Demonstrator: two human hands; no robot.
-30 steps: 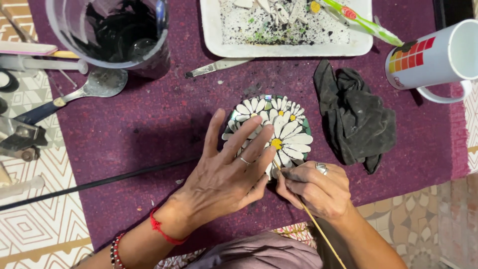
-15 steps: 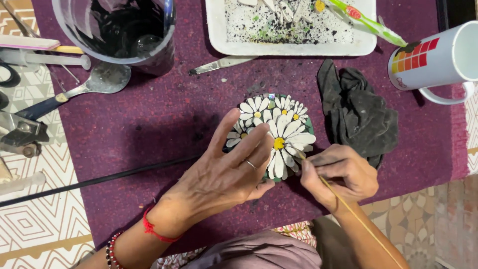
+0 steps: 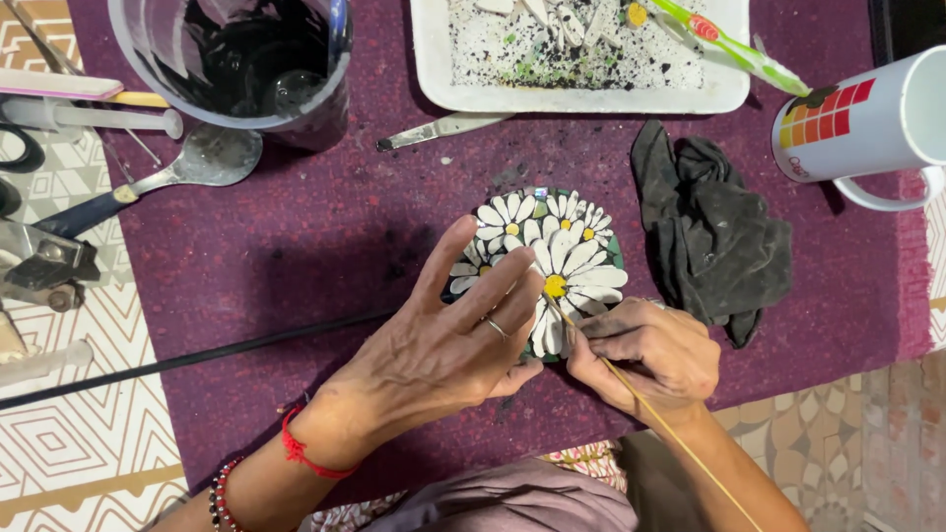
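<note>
Nearest, the right hand (image 3: 650, 357) has its fingers (image 3: 616, 347) clamped on a thin yellowish stick (image 3: 641, 402), whose tip touches the round daisy mosaic (image 3: 557, 261) by a yellow flower centre; the left hand (image 3: 443, 340) lies flat with fingers (image 3: 493, 296) spread apart over the glossy tile's left half, pressing it onto the fuzzy purple mat (image 3: 325, 246); just right lies a crumpled black rag (image 3: 714, 232); farther off stand a white mug (image 3: 867, 118), a speckled white tray (image 3: 581, 54) and a clear beaker of black liquid (image 3: 241, 59).
</note>
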